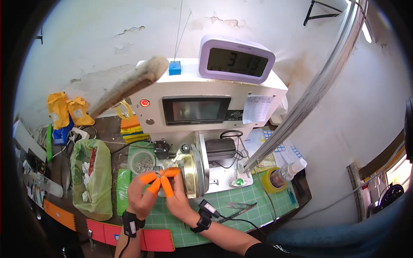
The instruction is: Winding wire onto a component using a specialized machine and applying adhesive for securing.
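The left hand (141, 200) and right hand (176, 201) are pinching a small grey piece (158, 175) between tightly gathered fingertips, left of the wheel (189, 176); bulky finger covers (149, 177) could be dulling touch, risking a drop.

From your left hand (141, 195), the lined bin (103, 189) sits at nine o'clock, the dish (130, 161) holding small parts (145, 164) at twelve, the bottle (284, 173) at three; toward one, your digital clock (234, 62) stands on the machine (155, 114).
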{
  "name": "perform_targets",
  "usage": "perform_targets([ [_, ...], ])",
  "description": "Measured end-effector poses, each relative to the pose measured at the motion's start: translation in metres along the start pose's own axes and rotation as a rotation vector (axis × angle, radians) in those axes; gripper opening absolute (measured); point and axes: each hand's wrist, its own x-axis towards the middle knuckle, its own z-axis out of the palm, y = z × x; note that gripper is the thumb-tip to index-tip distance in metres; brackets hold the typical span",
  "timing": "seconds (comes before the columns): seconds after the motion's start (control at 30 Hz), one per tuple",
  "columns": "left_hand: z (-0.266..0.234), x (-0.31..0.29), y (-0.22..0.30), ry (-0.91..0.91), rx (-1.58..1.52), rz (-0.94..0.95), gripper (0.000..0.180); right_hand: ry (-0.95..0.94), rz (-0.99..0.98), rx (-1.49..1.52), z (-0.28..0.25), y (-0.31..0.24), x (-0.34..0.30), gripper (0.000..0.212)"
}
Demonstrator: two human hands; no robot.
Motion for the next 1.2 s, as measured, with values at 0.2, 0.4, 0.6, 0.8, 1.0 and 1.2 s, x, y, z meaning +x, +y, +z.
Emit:
perform_targets([
  [0.2, -0.041, -0.009, 0.019, 0.015, 0.076, -0.323, 0.044, 0.042, -0.002, -0.003, -0.002, 0.003, 0.001, 0.014],
  [0.4, -0.081, 0.002, 0.011, -0.63, -0.293, -0.736, 0.045, 0.097, 0.114, 0.025, 0.009, 0.008, -0.003, 0.013],
  [0.6, -0.064, -0.032, -0.017, -0.631, -0.41, -0.524, 0.031, 0.136, 0.271, -0.495, -0.019, 0.019, -0.019, 0.056],
  [0.8, -0.054, -0.021, 0.001, -0.683, -0.34, -0.581, 0.052, 0.373, 0.034, 0.137, -0.04, 0.032, 0.017, 0.014],
  [1.0, -0.074, -0.008, -0.005, -0.869, -0.253, -0.598, 0.062, 0.296, 0.027, 0.173, -0.009, 0.009, 0.004, 0.011],
  [1.2, -0.06, -0.009, -0.038, -0.967, -0.479, -0.437, 0.047, 0.37, 0.263, -0.058, -0.018, 0.011, -0.016, 0.032],
])
